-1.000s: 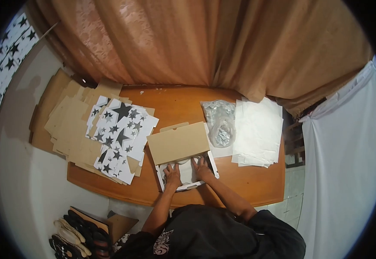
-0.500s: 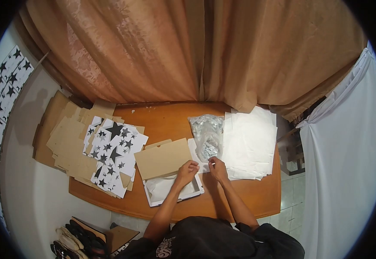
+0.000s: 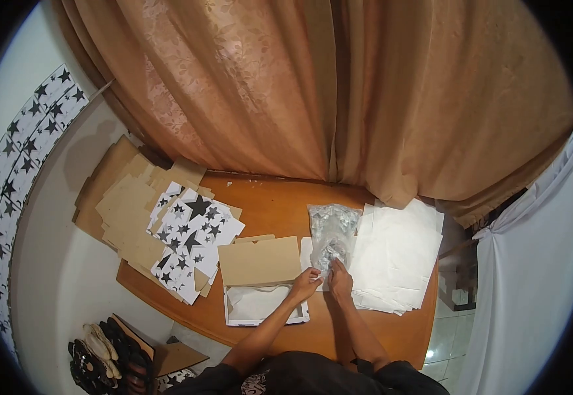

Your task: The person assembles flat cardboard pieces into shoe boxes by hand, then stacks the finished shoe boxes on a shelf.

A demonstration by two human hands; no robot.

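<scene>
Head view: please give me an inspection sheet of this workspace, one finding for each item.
Surface: wooden table, partly covered.
Job's things: open white box, brown lid raised; clear bag of small silvery items.
Clutter: star-printed sheets on brown cardboard blanks; white paper stack.
Hands: left hand at the box's right corner; right hand at the bag's lower end; grip unclear.
Cables: nothing seen.
Surroundings: brown curtain, white cloth, shoes on the floor.

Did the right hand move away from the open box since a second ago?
Yes. The right hand left the open box and went right, to the clear bag beside the white paper stack.
</scene>
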